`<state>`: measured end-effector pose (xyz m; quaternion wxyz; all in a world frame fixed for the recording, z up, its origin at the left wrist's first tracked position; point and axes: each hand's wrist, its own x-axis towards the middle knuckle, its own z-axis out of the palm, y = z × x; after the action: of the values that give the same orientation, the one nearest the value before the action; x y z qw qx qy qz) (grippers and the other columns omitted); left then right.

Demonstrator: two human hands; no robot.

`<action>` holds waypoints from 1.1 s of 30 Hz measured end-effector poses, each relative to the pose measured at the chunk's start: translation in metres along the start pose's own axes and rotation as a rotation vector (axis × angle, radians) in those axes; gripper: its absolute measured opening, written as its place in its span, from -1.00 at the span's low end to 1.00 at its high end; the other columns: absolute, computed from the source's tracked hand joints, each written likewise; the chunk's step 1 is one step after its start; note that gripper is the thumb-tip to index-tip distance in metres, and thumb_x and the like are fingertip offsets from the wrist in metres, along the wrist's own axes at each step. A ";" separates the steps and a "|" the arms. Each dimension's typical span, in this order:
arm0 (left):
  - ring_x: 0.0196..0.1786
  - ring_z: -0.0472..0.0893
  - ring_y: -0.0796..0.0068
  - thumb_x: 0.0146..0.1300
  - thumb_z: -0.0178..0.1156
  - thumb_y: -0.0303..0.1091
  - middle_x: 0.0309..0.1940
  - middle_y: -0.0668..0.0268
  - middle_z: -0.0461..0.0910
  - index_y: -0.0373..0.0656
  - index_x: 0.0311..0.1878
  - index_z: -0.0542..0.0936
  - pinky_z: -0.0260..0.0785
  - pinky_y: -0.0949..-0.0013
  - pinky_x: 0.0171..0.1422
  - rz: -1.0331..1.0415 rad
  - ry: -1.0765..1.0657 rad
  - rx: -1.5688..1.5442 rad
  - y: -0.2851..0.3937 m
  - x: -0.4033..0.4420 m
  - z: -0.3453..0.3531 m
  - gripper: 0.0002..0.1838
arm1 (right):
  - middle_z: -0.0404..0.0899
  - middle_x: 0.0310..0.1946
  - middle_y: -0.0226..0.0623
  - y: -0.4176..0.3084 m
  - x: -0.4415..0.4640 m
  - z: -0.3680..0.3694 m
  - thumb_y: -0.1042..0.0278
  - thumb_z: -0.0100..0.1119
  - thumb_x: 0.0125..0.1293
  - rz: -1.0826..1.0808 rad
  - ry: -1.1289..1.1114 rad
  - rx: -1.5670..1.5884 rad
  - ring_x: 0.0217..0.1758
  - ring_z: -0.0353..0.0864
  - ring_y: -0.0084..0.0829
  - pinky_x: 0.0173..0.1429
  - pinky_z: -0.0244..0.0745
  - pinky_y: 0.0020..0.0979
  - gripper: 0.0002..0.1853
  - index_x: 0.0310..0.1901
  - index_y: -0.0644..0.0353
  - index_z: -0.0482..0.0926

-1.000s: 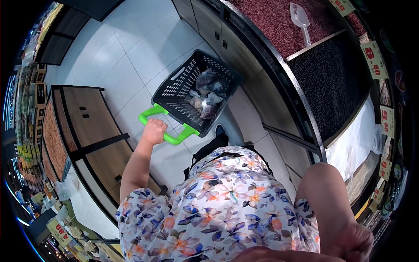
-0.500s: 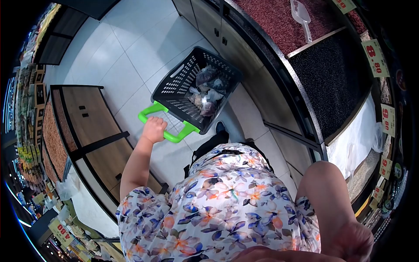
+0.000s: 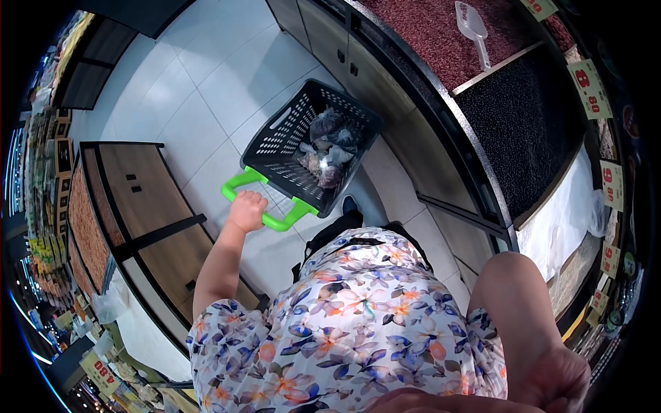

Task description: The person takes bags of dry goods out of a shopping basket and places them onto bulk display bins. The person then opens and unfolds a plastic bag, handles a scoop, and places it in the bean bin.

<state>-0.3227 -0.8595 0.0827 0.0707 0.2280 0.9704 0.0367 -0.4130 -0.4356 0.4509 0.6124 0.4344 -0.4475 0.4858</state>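
In the head view my left hand is closed around the bright green handle of a dark grey shopping basket. The basket is tilted toward me, close to my feet. Inside it lie several knotted clear plastic bags with dark and pale contents; what exactly they hold I cannot make out. My right hand is raised close to the camera at the bottom right, with the arm bent. Its fingers are mostly out of sight, so their state is unclear.
On the right, a long bulk bin counter holds dark red grains with a clear scoop, and black grains. Price cards line its back. A wooden cabinet stands at the left. Pale tiles cover the aisle floor.
The basket and my left hand have shifted slightly down and right in the view, with the grip unchanged. The surroundings have moved a little; my right hand stays raised.
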 end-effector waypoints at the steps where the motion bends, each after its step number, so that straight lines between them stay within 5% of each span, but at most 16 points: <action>1: -0.39 0.49 0.28 -0.36 0.25 -0.33 -0.57 0.30 0.41 -0.05 -0.59 0.45 0.29 0.22 -0.20 -0.004 -0.007 -0.004 0.000 0.000 0.000 -0.81 | 0.42 -0.56 -0.53 -0.001 0.000 0.001 0.52 0.05 0.27 0.043 -0.059 -0.008 -0.55 0.38 -0.68 -0.58 0.28 -0.73 -0.86 -0.45 0.21 0.50; 4: -0.38 0.49 0.28 -0.36 0.26 -0.32 -0.56 0.31 0.41 -0.05 -0.59 0.46 0.30 0.22 -0.20 -0.003 -0.005 -0.013 0.000 0.001 -0.001 -0.81 | 0.39 -0.59 -0.54 0.002 -0.002 0.013 0.51 0.04 0.27 0.004 0.092 0.067 -0.57 0.36 -0.70 -0.58 0.25 -0.74 -0.85 -0.48 0.20 0.49; 11: -0.38 0.50 0.29 -0.36 0.26 -0.32 -0.57 0.32 0.42 -0.04 -0.58 0.47 0.29 0.23 -0.19 0.010 0.014 -0.012 0.001 0.001 -0.003 -0.81 | 0.38 -0.58 -0.57 0.000 0.000 0.009 0.50 0.03 0.29 -0.031 0.034 0.011 -0.56 0.35 -0.73 -0.60 0.20 -0.74 -0.81 -0.51 0.19 0.46; 18: -0.45 0.50 0.30 -0.35 0.26 -0.33 -0.61 0.32 0.42 -0.04 -0.59 0.47 0.30 0.24 -0.22 0.005 0.016 -0.013 0.000 0.001 0.000 -0.82 | 0.40 -0.50 -0.58 0.020 -0.030 -0.007 0.25 0.10 0.28 0.032 -0.035 0.071 -0.59 0.35 -0.68 -0.59 0.22 -0.70 -0.84 -0.30 0.14 0.43; 20: -0.47 0.51 0.29 -0.34 0.25 -0.34 -0.63 0.32 0.43 -0.04 -0.59 0.47 0.30 0.25 -0.23 0.007 0.003 -0.015 0.001 0.001 0.000 -0.83 | 0.34 -0.47 -0.65 0.027 -0.047 -0.033 0.05 0.03 0.29 0.267 -0.148 0.114 -0.52 0.30 -0.67 -0.46 0.09 -0.58 -0.78 -0.36 -0.02 0.40; 22: -0.49 0.52 0.28 -0.32 0.24 -0.35 -0.63 0.30 0.46 -0.04 -0.59 0.47 0.31 0.26 -0.23 -0.017 -0.014 -0.043 0.002 0.001 -0.002 -0.85 | 0.36 -0.49 -0.57 0.044 -0.074 -0.046 0.14 0.08 0.28 0.372 -0.121 0.088 -0.51 0.34 -0.63 -0.47 0.13 -0.58 -0.80 -0.38 0.03 0.36; 28: -0.46 0.54 0.29 -0.31 0.20 -0.38 -0.60 0.29 0.50 -0.05 -0.61 0.50 0.30 0.23 -0.20 -0.074 -0.118 -0.010 0.005 0.000 -0.001 -0.90 | 0.49 -0.53 -0.28 0.090 -0.187 -0.071 0.41 -0.01 0.32 1.166 -0.311 0.029 -0.54 0.39 -0.50 -0.41 0.35 -0.49 -0.74 -0.55 0.22 0.33; 32: -0.42 0.55 0.32 -0.29 0.18 -0.36 -0.60 0.31 0.51 -0.03 -0.61 0.54 0.29 0.23 -0.13 -0.128 -0.199 0.022 0.012 0.003 -0.006 -0.93 | 0.53 -0.55 -0.27 0.128 -0.257 -0.088 0.51 0.06 0.24 1.290 -0.711 -0.101 -0.50 0.48 -0.49 -0.39 0.37 -0.52 -0.74 -0.62 0.31 0.41; 33: -0.38 0.55 0.33 -0.27 0.18 -0.32 -0.57 0.33 0.52 -0.02 -0.60 0.56 0.28 0.24 -0.10 -0.150 -0.310 0.062 0.012 0.006 -0.009 -0.92 | 0.54 -0.49 -0.29 0.137 -0.276 -0.094 0.55 0.14 0.16 1.232 -0.798 -0.126 -0.47 0.50 -0.46 -0.37 0.40 -0.50 -0.88 -0.51 0.29 0.47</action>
<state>-0.3244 -0.8460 0.0918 0.2147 0.1600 0.9629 -0.0341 -0.5708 -0.3807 0.1757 0.0428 0.2118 -0.8262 0.5203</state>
